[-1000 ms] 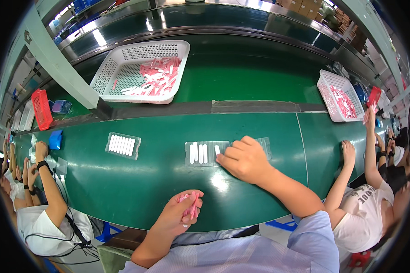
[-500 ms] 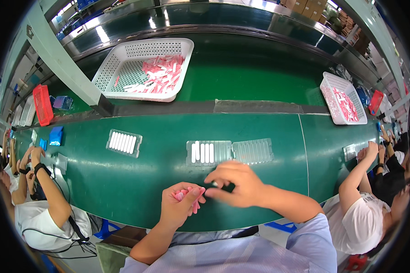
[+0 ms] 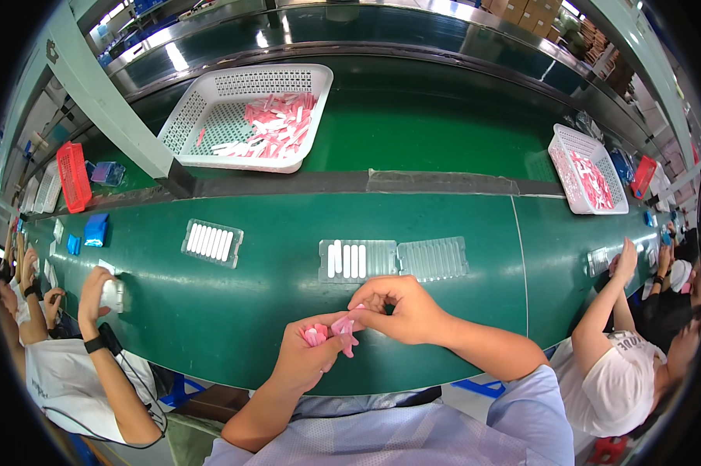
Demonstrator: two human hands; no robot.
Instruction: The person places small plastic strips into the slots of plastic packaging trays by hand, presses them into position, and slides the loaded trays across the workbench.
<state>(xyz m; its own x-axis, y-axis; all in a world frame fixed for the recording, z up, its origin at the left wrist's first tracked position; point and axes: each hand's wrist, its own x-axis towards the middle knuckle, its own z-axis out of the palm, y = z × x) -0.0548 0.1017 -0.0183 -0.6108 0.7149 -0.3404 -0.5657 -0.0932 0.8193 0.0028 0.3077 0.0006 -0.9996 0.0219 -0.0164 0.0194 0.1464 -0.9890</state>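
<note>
My left hand point(image 3: 308, 357) is closed around several small pink strips point(image 3: 316, 335), just in front of my body. One pink strip point(image 3: 343, 326) sticks out between its thumb and forefinger. My right hand point(image 3: 406, 311) pinches the upper end of that strip, fingertips meeting the left hand's. Beyond them lies an open clear plastic case point(image 3: 381, 260) with several white oblong pieces point(image 3: 352, 261) in its left half. The right half point(image 3: 434, 259) shows bare grooves. Farther left rests another clear tray point(image 3: 236, 250), holding a row of white pieces.
Across a dark ledge point(image 3: 288, 186) stands a large white basket point(image 3: 319, 85) of pink and white strips. A smaller white basket point(image 3: 613, 182) sits far right. A grey post point(image 3: 102, 93) rises at left. Co-workers sit on both sides of the green table point(image 3: 265, 303).
My right hand has come back to the left hand and now pinches a strip's end. More of that strip shows. At left, a co-worker's hand has moved over the table with something clear.
</note>
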